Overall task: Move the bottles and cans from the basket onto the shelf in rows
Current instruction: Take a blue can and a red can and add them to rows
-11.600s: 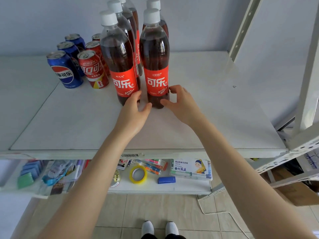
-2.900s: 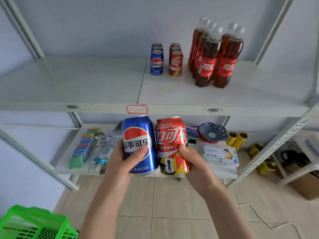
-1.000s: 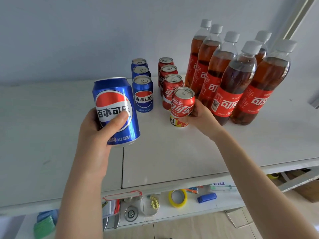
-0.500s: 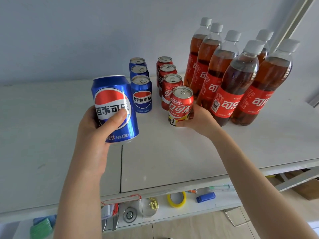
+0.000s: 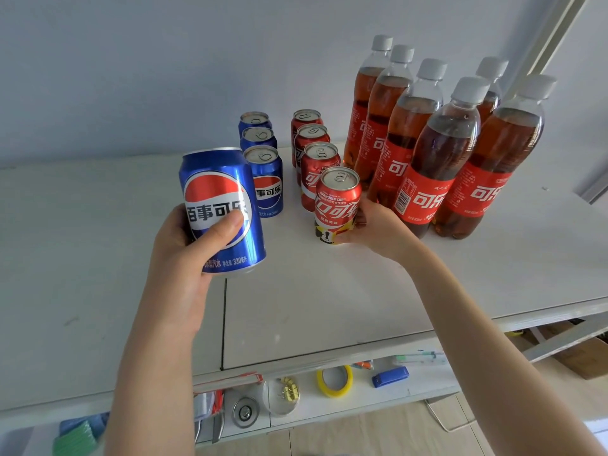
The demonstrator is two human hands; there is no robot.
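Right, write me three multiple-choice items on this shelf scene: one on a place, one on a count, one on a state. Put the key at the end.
1. Where is the red can that the right hand holds?
A. At the front of the red can row
B. At the shelf's left edge
C. On the lower shelf

2. How many bottles stand on the shelf?
A. Four
B. Six
C. Eight

3. The blue can in the left hand is:
A. lying on its side
B. crushed
C. gripped upright, not yet in its row

Key:
1 A, it sits just ahead of three other red cans.
2 B, six white caps show, four in one row and two in the other.
3 C, the thumb lies across its label, and the can is apart from the three blue cans in line.
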